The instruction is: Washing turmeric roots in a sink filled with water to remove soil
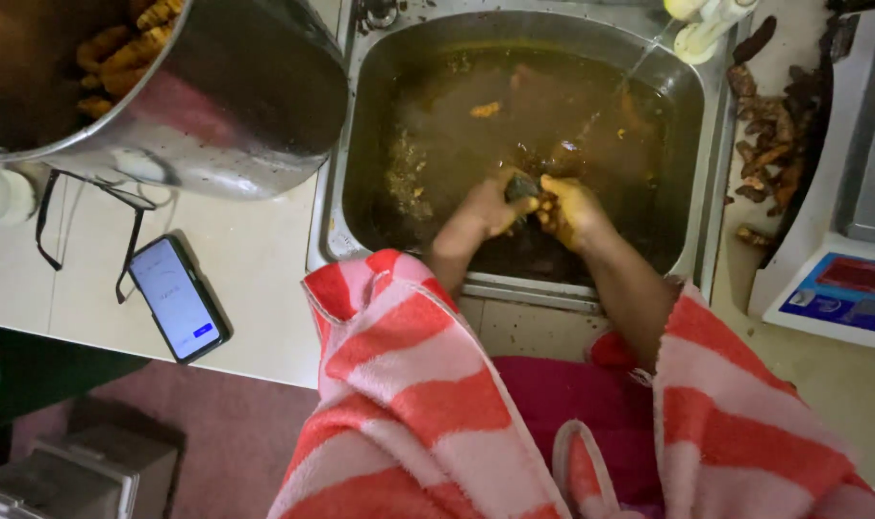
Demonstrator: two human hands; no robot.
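Observation:
Both my hands are down in a steel sink (361,115) full of murky brown water. My left hand (484,208) and my right hand (569,210), stained yellow, meet over a small dark scrubbing pad (521,186). The left hand grips the pad; the right hand is closed around a small yellowish root piece, mostly hidden by the fingers. A thin stream of water falls from a pale tap (704,24) at the sink's far right. A red-and-pink striped towel (409,384) hangs over my shoulders.
A large steel pot (236,106) holding yellow root pieces stands left of the sink. A phone (176,298) and glasses (82,216) lie on the pale counter. Dark root pieces (769,144) are piled right of the sink, beside a white weighing scale (841,279).

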